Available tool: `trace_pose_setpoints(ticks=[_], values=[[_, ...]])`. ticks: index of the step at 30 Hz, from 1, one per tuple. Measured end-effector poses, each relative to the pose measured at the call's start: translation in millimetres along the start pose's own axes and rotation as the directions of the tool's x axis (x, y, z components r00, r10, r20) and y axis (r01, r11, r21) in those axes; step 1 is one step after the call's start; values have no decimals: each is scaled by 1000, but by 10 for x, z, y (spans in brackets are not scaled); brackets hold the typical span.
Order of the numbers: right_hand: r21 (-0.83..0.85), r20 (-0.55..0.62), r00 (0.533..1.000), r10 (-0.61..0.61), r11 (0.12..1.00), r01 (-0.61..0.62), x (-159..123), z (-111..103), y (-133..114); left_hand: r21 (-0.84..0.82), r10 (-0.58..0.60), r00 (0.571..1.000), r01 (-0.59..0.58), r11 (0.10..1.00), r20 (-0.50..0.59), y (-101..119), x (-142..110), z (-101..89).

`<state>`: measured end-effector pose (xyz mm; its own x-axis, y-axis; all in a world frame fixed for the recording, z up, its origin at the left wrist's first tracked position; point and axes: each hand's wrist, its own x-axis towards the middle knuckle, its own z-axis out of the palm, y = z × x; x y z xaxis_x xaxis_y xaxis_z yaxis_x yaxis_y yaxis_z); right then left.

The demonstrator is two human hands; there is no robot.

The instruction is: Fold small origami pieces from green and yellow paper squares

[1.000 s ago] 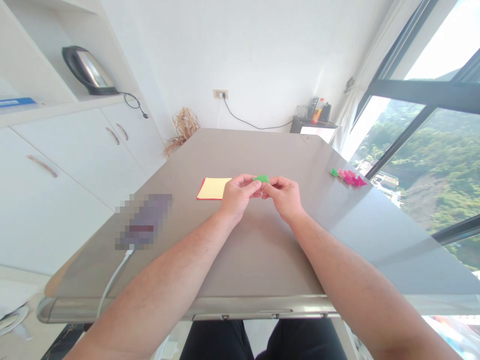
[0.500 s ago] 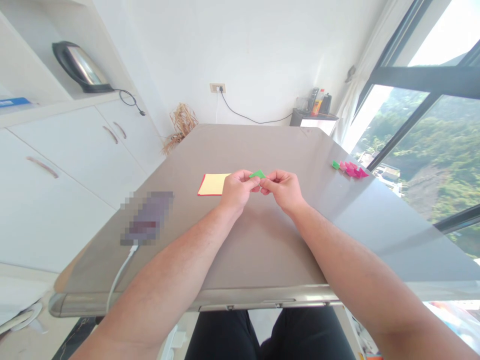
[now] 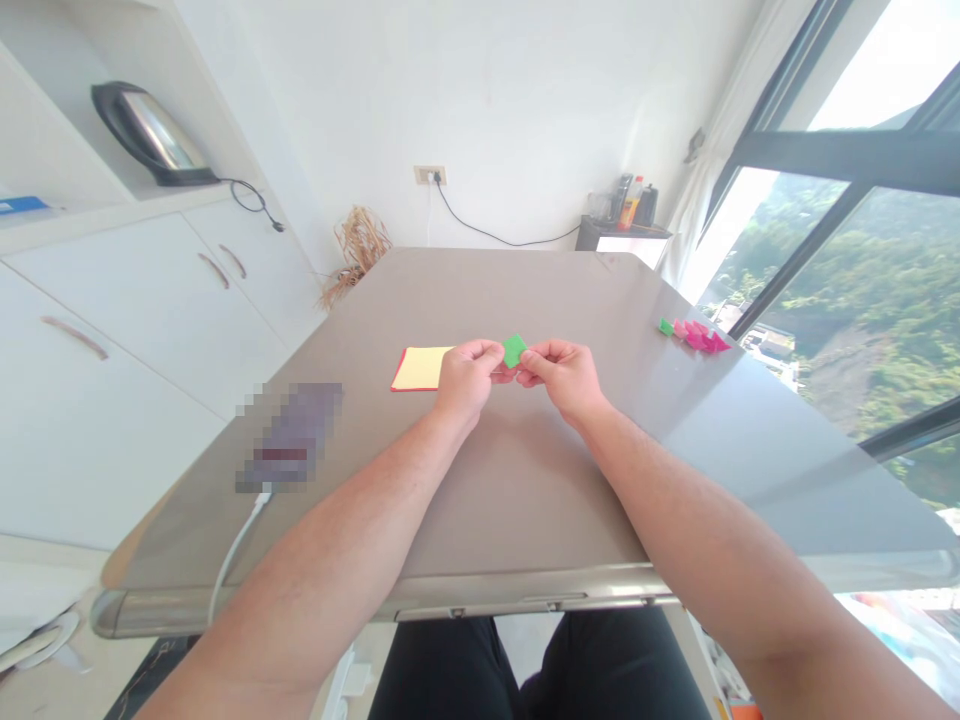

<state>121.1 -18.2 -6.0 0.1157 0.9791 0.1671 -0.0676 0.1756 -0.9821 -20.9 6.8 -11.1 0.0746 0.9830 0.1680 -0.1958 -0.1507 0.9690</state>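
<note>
A small piece of folded green paper is held up over the middle of the table, showing a diamond-like face. My left hand pinches its left edge between thumb and fingers. On the opposite edge, the thumb and fingers of my right hand are closed. The fingers beneath partly hide the paper's lower side. Just left of my left hand lies a yellow paper pad with a red edge, its right part covered by that hand.
Folded pink paper pieces and a green one lie at the table's right side, near the window. A blurred-out object with a white cable lies on the left. A kettle stands on a shelf.
The green paper has turned in my fingers: it showed a low triangular shape before and now a fuller diamond face. My hands stay in nearly the same place.
</note>
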Motion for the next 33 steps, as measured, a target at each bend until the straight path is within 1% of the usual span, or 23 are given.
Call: trace_pose_setpoints(ticks=[2, 3, 5, 6, 7, 8, 9, 11, 12, 13, 14, 15, 16, 18, 19, 20, 21, 23, 25, 29, 33], values=[[-15, -3, 1000, 3, 1000, -3, -1, -6, -3, 36, 35, 999, -34, 999, -20, -23, 11, -1], [-40, -35, 999, 3, 999, -5, -3, -6, -5, 64, 53, 998, -50, 997, -45, -37, 18, -4], [-126, -142, 990, -16, 992, -2, -11, 7, -8, 138, 101, 988, -85, 987, -118, -65, 33, -19], [-171, -179, 983, -34, 985, 3, -18, 20, -10, 187, 141, 978, -111, 976, -153, -75, 37, -27], [-201, -190, 980, -53, 979, 14, -26, 36, -11, 246, 194, 966, -148, 958, -172, -81, 35, -34], [-207, -174, 983, -67, 978, 30, -34, 53, -13, 312, 258, 952, -197, 929, -166, -83, 26, -36], [-188, -139, 987, -76, 981, 49, -42, 70, -13, 377, 328, 936, -261, 889, -127, -81, 9, -33], [-116, -86, 992, -88, 990, 78, -47, 91, -14, 467, 451, 892, -405, 786, 14, -68, -44, -6], [-90, -86, 992, -95, 992, 88, -44, 90, -14, 483, 491, 867, -468, 740, 86, -59, -73, 13], [-80, -100, 990, -99, 993, 91, -38, 80, -16, 487, 512, 849, -505, 713, 131, -52, -99, 32], [-87, -116, 989, -95, 993, 85, -28, 63, -18, 486, 513, 847, -510, 710, 139, -45, -118, 46], [-106, -128, 988, -88, 992, 74, -19, 40, -22, 478, 502, 857, -491, 728, 115, -40, -126, 53], [-134, -132, 989, -72, 990, 54, -10, 13, -28, 459, 474, 877, -451, 765, 72, -35, -122, 51], [-198, -87, 996, -36, 980, 19, -2, -36, -41, 380, 370, 929, -338, 861, -12, -24, -85, 21], [-227, -51, 998, -26, 974, 14, -3, -55, -49, 323, 296, 955, -273, 906, -24, -16, -58, -1], [-252, -15, 1000, -24, 967, 20, -8, -69, -56, 270, 215, 977, -206, 941, -5, -6, -31, -23], [-274, 10, 999, -30, 961, 32, -15, -77, -63, 222, 143, 989, -145, 964, 25, 7, -9, -42], [-315, 29, 998, -54, 947, 60, -31, -85, -75, 149, 30, 992, -48, 988, 119, 33, 14, -63], [-357, 31, 997, -71, 931, 78, -43, -87, -88, 105, -20, 987, 3, 994, 160, 56, 9, -57], [-371, 49, 997, -66, 925, 79, -42, -96, -101, 69, -30, 995, 24, 997, 91, 71, -22, -20], [-299, 51, 997, -49, 952, 62, -25, -112, -82, 50, -49, 997, 46, 998, 52, 52, -21, -9]])
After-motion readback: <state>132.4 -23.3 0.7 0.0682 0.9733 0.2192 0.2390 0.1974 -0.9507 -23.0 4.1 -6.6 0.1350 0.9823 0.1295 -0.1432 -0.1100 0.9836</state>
